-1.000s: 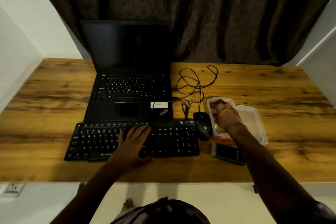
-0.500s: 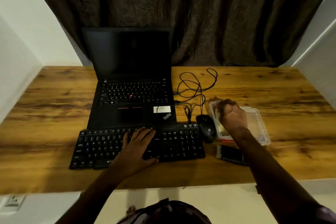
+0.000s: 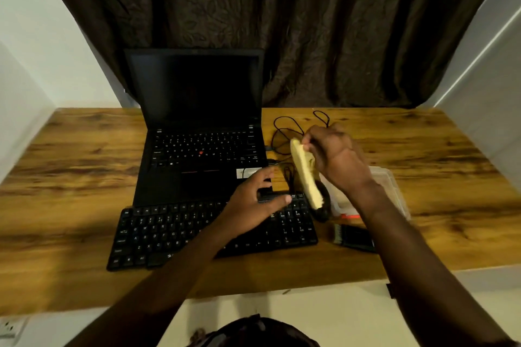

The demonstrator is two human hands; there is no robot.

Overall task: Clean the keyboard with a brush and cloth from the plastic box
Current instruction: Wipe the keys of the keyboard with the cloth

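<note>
A black external keyboard lies at the desk's front, in front of the laptop. My right hand is raised above the clear plastic box and pinches a pale yellow cloth, which hangs down from its fingers over the mouse. My left hand hovers over the keyboard's right half with fingers spread, reaching toward the cloth and holding nothing. A dark brush lies on the desk just in front of the box. The box is largely hidden by my right wrist.
An open black laptop stands behind the keyboard. A black mouse, partly hidden by the cloth, sits right of the keyboard, with its looped cable behind. A dark curtain hangs at the back; white walls flank the wooden desk.
My right hand has lifted out of the plastic box with the yellow cloth and moved up and left. My left hand has risen off the keys and shifted right toward the cloth.
</note>
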